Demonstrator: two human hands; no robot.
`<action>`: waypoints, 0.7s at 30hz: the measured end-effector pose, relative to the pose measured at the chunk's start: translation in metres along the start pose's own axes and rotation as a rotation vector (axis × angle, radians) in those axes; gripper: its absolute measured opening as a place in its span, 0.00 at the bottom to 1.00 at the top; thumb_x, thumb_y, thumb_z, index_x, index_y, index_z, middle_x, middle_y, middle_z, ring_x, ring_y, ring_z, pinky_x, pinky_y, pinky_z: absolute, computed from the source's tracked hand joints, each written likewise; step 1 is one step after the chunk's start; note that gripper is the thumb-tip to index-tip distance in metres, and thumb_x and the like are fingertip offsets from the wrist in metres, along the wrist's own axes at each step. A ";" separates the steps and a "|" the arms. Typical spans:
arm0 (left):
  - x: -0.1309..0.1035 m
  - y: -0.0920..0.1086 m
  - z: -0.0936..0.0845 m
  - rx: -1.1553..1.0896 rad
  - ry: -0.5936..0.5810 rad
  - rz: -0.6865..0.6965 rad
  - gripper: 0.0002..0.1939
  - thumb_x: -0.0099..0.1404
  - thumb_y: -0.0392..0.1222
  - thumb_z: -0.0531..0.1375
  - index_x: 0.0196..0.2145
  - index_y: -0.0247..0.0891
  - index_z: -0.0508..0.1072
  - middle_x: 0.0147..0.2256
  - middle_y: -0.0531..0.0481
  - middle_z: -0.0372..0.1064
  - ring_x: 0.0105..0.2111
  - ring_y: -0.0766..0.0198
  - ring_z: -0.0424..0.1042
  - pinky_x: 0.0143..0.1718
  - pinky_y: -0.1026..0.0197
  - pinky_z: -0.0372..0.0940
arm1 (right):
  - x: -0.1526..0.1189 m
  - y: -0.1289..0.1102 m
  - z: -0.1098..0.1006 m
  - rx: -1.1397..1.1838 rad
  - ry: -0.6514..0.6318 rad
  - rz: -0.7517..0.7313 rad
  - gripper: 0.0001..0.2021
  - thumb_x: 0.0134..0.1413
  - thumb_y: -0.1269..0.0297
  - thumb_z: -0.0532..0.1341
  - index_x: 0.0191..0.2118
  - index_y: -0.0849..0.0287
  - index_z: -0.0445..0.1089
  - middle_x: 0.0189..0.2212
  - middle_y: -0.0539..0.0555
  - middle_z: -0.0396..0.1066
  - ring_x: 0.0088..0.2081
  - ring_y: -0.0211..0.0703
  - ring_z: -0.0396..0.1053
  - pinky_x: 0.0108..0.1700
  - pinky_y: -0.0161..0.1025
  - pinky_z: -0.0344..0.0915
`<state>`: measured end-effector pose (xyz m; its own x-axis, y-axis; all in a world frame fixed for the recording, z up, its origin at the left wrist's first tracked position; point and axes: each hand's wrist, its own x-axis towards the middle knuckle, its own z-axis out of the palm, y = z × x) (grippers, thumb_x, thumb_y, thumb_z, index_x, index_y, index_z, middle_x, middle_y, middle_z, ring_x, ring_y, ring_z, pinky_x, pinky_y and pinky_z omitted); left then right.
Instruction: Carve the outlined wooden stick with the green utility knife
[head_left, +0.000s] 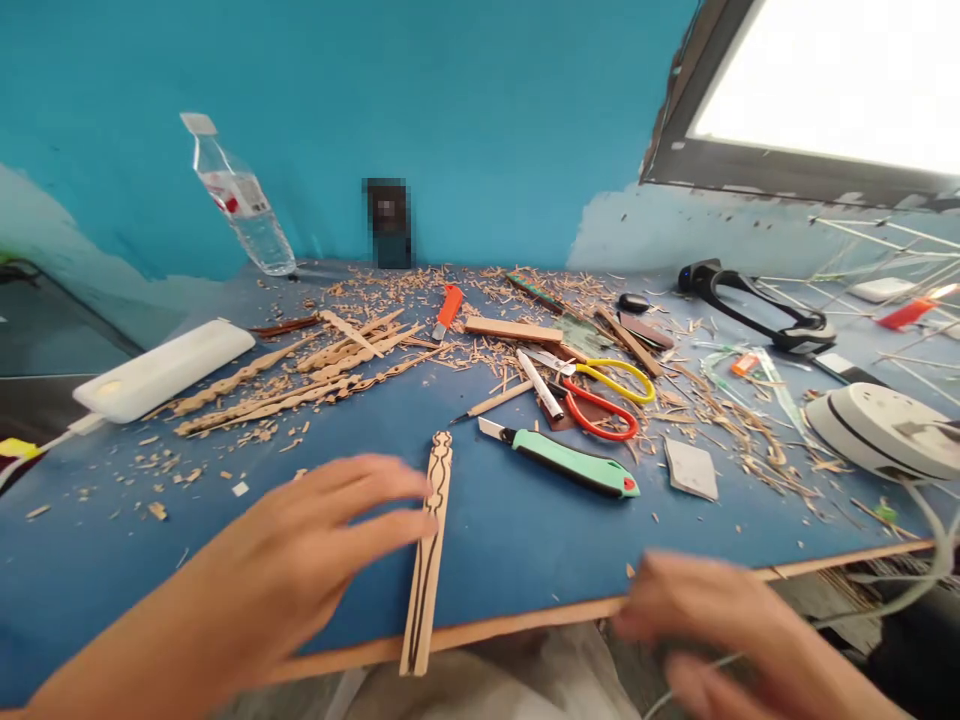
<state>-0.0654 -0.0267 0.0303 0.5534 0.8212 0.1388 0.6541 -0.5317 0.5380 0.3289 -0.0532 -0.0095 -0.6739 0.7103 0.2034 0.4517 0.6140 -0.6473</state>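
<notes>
A flat wooden strip (431, 560) marked with dark wavy lines lies on the blue table, its near end jutting past the front edge. My left hand (300, 560) reaches over it from the left, fingers stretched and apart, two fingertips at the strip's left side; whether they press on it I cannot tell. Blurred by motion, my right hand (697, 610) is at the front edge on the right, and its fingers are unclear. Between and beyond the hands lies a mint-green utility knife (574, 465) with its blade out.
Beyond lie scissors (600, 400), a white marker (540, 385), an orange cutter (448, 310) and carved wooden strips (300, 390) among shavings. A white power bank-like block (165, 372) and a tilted-looking water bottle (244, 210) stand left. A round white device (885, 430) sits right.
</notes>
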 end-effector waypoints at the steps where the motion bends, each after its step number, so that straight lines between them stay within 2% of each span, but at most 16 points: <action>1: 0.015 -0.003 -0.001 0.097 -0.165 0.093 0.42 0.61 0.16 0.48 0.57 0.57 0.79 0.65 0.55 0.74 0.68 0.52 0.68 0.68 0.45 0.66 | 0.020 0.002 -0.005 -0.076 0.151 0.066 0.10 0.76 0.61 0.57 0.55 0.49 0.73 0.44 0.57 0.80 0.45 0.49 0.80 0.45 0.42 0.77; 2: 0.030 -0.007 -0.002 0.148 -0.313 0.185 0.44 0.59 0.14 0.47 0.59 0.54 0.77 0.68 0.53 0.71 0.73 0.49 0.61 0.71 0.40 0.62 | 0.042 0.007 -0.008 -0.171 0.219 0.111 0.10 0.76 0.60 0.58 0.55 0.49 0.72 0.46 0.57 0.78 0.46 0.49 0.78 0.45 0.43 0.76; 4: 0.057 -0.012 -0.001 0.128 -0.417 0.288 0.39 0.59 0.15 0.50 0.54 0.53 0.81 0.64 0.55 0.76 0.71 0.53 0.64 0.75 0.42 0.55 | 0.081 0.020 -0.007 -0.380 0.253 0.191 0.16 0.75 0.56 0.59 0.61 0.54 0.70 0.53 0.62 0.75 0.52 0.56 0.75 0.51 0.52 0.74; 6: 0.072 -0.015 -0.002 0.093 -0.459 0.343 0.33 0.62 0.17 0.54 0.48 0.53 0.83 0.55 0.55 0.82 0.65 0.57 0.72 0.75 0.47 0.53 | 0.107 0.033 -0.001 -0.406 0.210 0.203 0.17 0.72 0.54 0.63 0.59 0.56 0.72 0.50 0.62 0.75 0.49 0.58 0.75 0.51 0.54 0.73; 9: 0.073 -0.016 -0.008 0.076 -0.440 0.330 0.27 0.67 0.20 0.55 0.45 0.51 0.83 0.45 0.53 0.83 0.52 0.58 0.78 0.72 0.50 0.53 | 0.118 0.041 0.005 -0.351 0.147 0.180 0.09 0.72 0.57 0.63 0.51 0.54 0.75 0.44 0.58 0.76 0.45 0.54 0.76 0.50 0.51 0.72; 11: 0.067 -0.015 -0.014 0.066 -0.376 0.252 0.21 0.70 0.26 0.57 0.44 0.50 0.83 0.43 0.50 0.81 0.48 0.56 0.77 0.65 0.52 0.59 | 0.113 0.040 0.000 -0.293 0.161 0.178 0.08 0.74 0.58 0.61 0.49 0.54 0.75 0.44 0.58 0.75 0.45 0.53 0.76 0.49 0.50 0.72; 12: 0.064 -0.015 -0.017 0.055 -0.332 0.192 0.17 0.71 0.29 0.59 0.43 0.49 0.83 0.42 0.49 0.79 0.46 0.54 0.76 0.58 0.54 0.62 | 0.110 0.038 -0.005 -0.256 0.185 0.183 0.09 0.75 0.58 0.60 0.51 0.54 0.73 0.44 0.57 0.75 0.44 0.52 0.76 0.48 0.48 0.72; 13: 0.061 -0.015 -0.019 0.037 -0.279 0.119 0.12 0.71 0.33 0.61 0.44 0.48 0.82 0.41 0.49 0.78 0.43 0.54 0.75 0.50 0.56 0.63 | 0.108 0.036 -0.011 -0.210 0.212 0.189 0.10 0.76 0.56 0.58 0.52 0.54 0.71 0.43 0.57 0.75 0.43 0.50 0.76 0.45 0.46 0.73; 15: 0.059 -0.013 -0.020 -0.036 -0.158 -0.057 0.05 0.70 0.39 0.64 0.43 0.46 0.77 0.39 0.51 0.74 0.35 0.58 0.71 0.37 0.58 0.59 | 0.110 0.033 -0.022 -0.114 0.265 0.197 0.12 0.80 0.55 0.50 0.56 0.53 0.65 0.38 0.53 0.74 0.37 0.45 0.76 0.38 0.41 0.73; 16: 0.059 -0.012 -0.019 -0.098 -0.104 -0.150 0.04 0.70 0.41 0.64 0.43 0.46 0.74 0.36 0.53 0.72 0.31 0.60 0.68 0.32 0.59 0.57 | 0.114 0.032 -0.026 -0.059 0.294 0.197 0.13 0.82 0.54 0.46 0.56 0.52 0.63 0.34 0.50 0.73 0.34 0.43 0.74 0.35 0.38 0.72; 18: 0.062 -0.008 -0.014 -0.286 -0.045 -0.317 0.08 0.71 0.45 0.64 0.42 0.46 0.66 0.30 0.58 0.65 0.25 0.65 0.63 0.26 0.63 0.55 | 0.127 0.030 -0.028 0.081 0.382 0.167 0.15 0.82 0.54 0.41 0.57 0.51 0.60 0.29 0.46 0.67 0.28 0.41 0.70 0.30 0.36 0.70; 21: 0.067 0.000 -0.003 -0.658 -0.068 -0.458 0.14 0.71 0.52 0.64 0.46 0.47 0.62 0.29 0.62 0.60 0.21 0.70 0.58 0.20 0.68 0.54 | 0.150 0.026 -0.021 0.221 0.507 0.067 0.13 0.81 0.52 0.47 0.56 0.51 0.63 0.31 0.46 0.64 0.25 0.38 0.62 0.26 0.36 0.63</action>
<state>-0.0294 0.0291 0.0425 0.3480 0.9025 -0.2539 0.3978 0.1031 0.9116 0.2522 0.0761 0.0202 -0.2577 0.8554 0.4494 0.3132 0.5139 -0.7986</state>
